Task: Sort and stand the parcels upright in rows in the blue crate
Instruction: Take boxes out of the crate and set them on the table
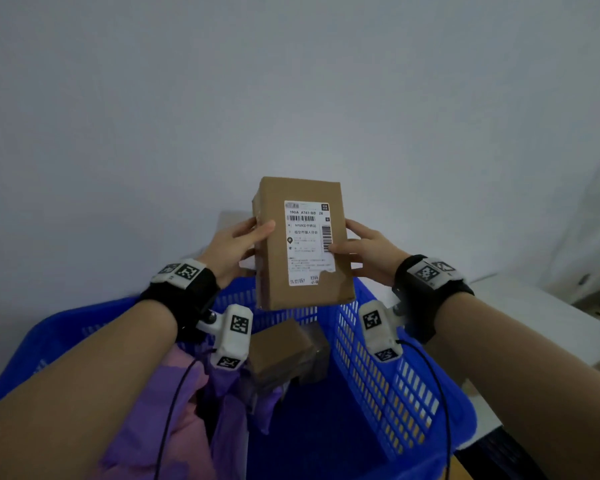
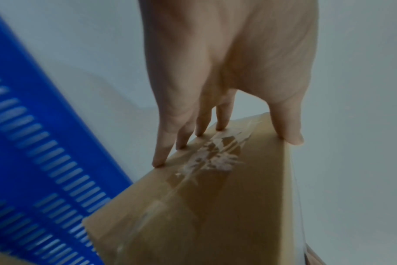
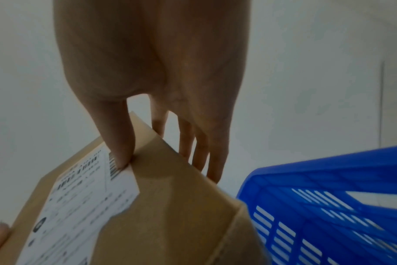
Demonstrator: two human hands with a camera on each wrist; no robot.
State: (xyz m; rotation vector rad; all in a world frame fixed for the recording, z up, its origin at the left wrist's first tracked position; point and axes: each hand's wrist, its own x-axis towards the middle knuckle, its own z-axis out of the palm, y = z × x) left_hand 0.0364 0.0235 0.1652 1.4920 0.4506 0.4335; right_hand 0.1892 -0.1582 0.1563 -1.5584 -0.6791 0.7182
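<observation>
The left hand [image 1: 234, 249] and right hand [image 1: 369, 252] clamp a labelled cardboard parcel [image 1: 302, 244] upright at frame centre, thumbs on its front, fingers behind. It is held above the blue crate [image 1: 388, 375] at lower frame, which contains purple mailer bags [image 1: 187, 393] and a small cardboard box [image 1: 278, 351].

The small print on the box's label [image 1: 309, 242] is too blurred to read. The forearms hide much of the purple bags [image 1: 174, 410] in the blue crate [image 1: 388, 375], whose near edge runs out of frame. The right fingers [image 3: 202, 154] disappear behind the box [image 1: 302, 242].
</observation>
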